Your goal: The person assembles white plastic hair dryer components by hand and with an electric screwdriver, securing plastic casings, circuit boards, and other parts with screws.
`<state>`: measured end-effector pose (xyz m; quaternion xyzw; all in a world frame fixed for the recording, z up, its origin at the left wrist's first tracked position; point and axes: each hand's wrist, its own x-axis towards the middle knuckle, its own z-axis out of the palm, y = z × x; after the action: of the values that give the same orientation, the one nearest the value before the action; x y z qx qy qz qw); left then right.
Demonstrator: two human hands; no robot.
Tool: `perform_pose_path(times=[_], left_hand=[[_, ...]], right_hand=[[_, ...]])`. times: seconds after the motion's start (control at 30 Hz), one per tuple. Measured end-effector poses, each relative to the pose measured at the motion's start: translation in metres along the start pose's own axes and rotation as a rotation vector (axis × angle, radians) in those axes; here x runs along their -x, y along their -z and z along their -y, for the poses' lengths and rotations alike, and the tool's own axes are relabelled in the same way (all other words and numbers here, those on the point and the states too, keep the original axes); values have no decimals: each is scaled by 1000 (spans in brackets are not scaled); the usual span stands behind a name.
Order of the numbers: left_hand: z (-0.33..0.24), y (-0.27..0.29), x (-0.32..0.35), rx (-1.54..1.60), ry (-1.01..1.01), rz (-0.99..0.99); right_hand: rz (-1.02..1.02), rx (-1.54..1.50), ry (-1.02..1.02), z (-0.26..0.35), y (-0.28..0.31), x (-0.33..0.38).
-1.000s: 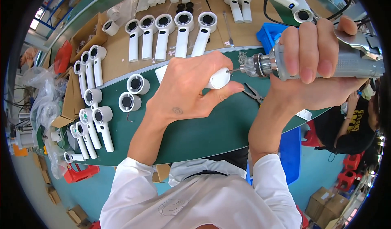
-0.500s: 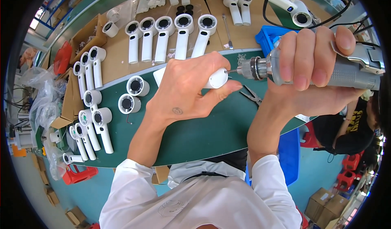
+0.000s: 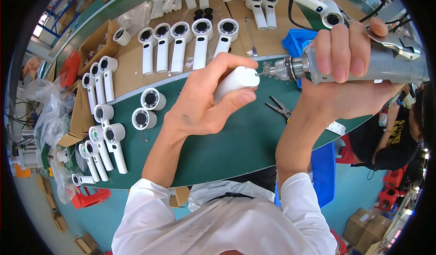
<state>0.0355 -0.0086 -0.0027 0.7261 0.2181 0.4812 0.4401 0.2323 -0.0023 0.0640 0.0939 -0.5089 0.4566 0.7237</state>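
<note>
A white fan handle point(image 3: 236, 82) is being held above the green worktop point(image 3: 236, 150), near its middle, by the left hand point(image 3: 204, 103); the left grip is being kept closed around it, with the thumb lying along its lower side and the fingers curled over the top. The rounded end of the handle is being touched by the bit of a grey electric screwdriver point(image 3: 354, 66), which is being held level by the right hand point(image 3: 349, 80); the right grip is being kept closed around the tool's body, the fingertips showing on its near side. A pair of pliers point(image 3: 278, 108) is lying on the worktop just below the screwdriver's chuck. Two round white fan heads point(image 3: 147, 107) are being kept on the green surface to the left of the left hand. Farther left, a cluster of white handheld fans point(image 3: 104, 141) is lying near the worktop's edge. Beyond the hands, a row of white handheld fans point(image 3: 186, 41) is being laid out side by side on brown cardboard point(image 3: 131, 80). A blue bin point(image 3: 297, 41) is standing behind the screwdriver.
</note>
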Motion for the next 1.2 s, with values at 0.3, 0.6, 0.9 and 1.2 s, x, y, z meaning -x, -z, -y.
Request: perform_pose_path(times=[0.3,0.6,0.9,1.2], left_hand=[[-2,4,0,-278,-139,46],[-6,6,-2,-429,-206,102],[-11,7,-3,-465,-207,116],[-12,8,-2,-479,-189,122]], right_hand=[[119,-20,-10,-2,-1,0],[306,32,-103,6,9,-8],[290,18,-113,6,5,-7],[375,-25,-145,4,13,-10]])
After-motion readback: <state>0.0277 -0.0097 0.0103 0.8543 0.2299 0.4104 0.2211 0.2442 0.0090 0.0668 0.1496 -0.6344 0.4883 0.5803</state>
